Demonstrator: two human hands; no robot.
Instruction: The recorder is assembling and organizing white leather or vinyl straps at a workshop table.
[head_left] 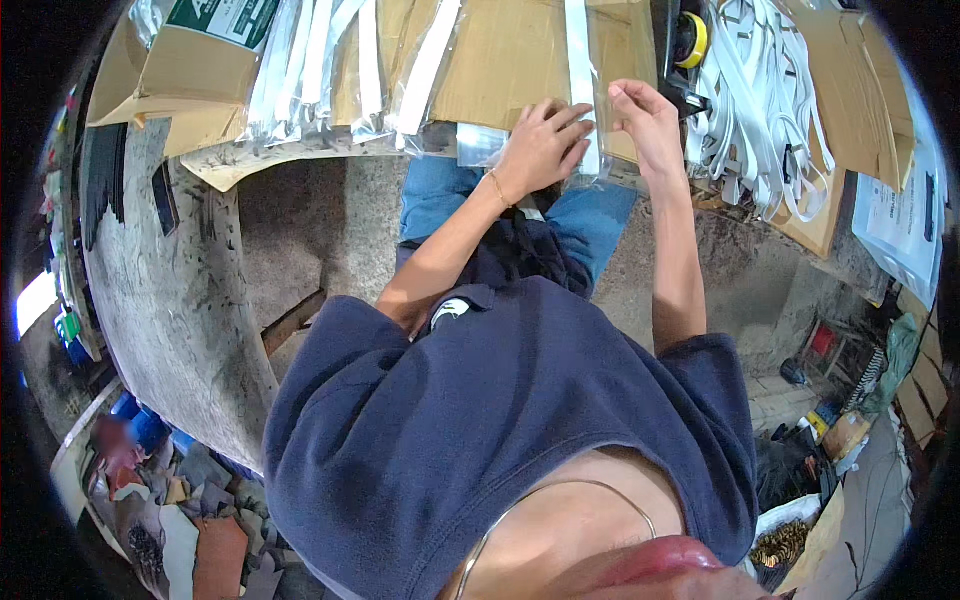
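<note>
A white strap (580,50) in a clear plastic sleeve lies lengthwise on the cardboard-covered table, its near end at the edge in front of me. My left hand (543,148) rests across the strap, fingers spread and pressing on it. Just right of it, my right hand (645,120) is raised with thumb and fingertips pinched together. Whatever those fingertips hold is too small to make out. To the left lie several more sleeved white straps (430,65). A clear plastic bag (481,146) hangs over the table edge beside my left wrist.
A heap of loose white straps (755,90) lies at the right, with a yellow tape roll (691,40) beside it. Cardboard boxes (195,75) stand at the far left and right. A grey bench (170,300) runs along my left, and scraps (215,540) cover the lower left.
</note>
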